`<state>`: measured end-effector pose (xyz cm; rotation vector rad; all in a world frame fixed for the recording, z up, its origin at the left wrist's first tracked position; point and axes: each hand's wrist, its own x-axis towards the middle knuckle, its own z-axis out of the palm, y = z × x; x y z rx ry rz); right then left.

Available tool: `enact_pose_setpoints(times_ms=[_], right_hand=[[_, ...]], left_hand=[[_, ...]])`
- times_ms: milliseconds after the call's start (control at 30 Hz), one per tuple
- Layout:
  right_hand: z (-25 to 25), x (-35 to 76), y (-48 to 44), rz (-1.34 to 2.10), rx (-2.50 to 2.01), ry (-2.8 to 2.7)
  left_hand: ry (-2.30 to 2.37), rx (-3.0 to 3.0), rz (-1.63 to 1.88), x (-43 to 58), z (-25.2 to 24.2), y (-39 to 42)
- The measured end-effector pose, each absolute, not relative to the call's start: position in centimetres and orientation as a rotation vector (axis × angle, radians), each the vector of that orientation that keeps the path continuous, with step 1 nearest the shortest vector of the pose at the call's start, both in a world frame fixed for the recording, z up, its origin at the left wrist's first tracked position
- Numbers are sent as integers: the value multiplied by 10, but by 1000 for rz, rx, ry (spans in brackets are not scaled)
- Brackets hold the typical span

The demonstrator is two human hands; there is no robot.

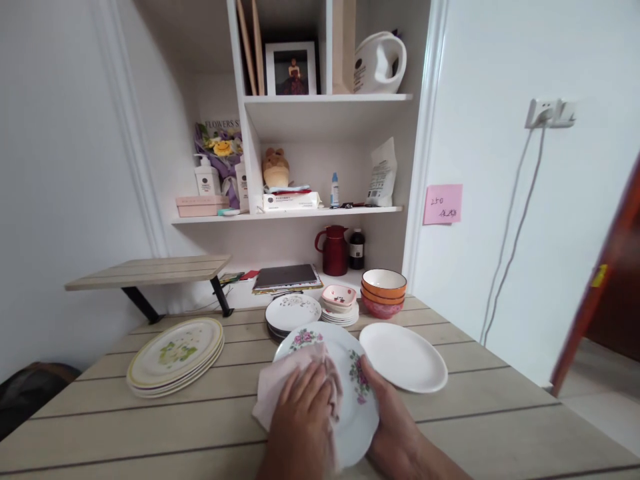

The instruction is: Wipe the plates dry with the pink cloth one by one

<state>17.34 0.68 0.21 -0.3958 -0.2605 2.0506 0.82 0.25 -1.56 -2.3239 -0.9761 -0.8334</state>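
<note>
My right hand [397, 423] grips the right rim of a white plate [356, 427] with pink flowers, thumb on the upper face. The plate is held tilted above the table's near side. My left hand [305, 407] presses a pale pink cloth [273, 390] against the plate's face, its fingers bent over the fabric. The cloth covers the plate's left part. To the right of the held plate lies a white oval platter [405, 357]. Behind it stands a stack of dark-bottomed plates with a floral top plate [294, 312].
On the slatted table [210, 430], stacked green-patterned plates [175, 353] lie at left. Orange bowls [384, 287] stand at the back right, beside small pink dishes [340, 297] on saucers. A raised wooden stand [150, 270] occupies the back left. Behind are shelves with a red jug [335, 252].
</note>
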Motion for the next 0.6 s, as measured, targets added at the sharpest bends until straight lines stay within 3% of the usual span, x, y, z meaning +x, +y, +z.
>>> enact_pose_setpoints(times_ms=[167, 400, 600], right_hand=[[4, 171, 1, 2153, -437, -295], [3, 162, -6, 2192, -375, -338], [4, 168, 0, 2093, -406, -242]], left_hand=[[-830, -2562, -789, 13, -3, -2], [-1226, -2412, -772, 0, -5, 5], [-1213, -2405, -815, 2, -10, 2]])
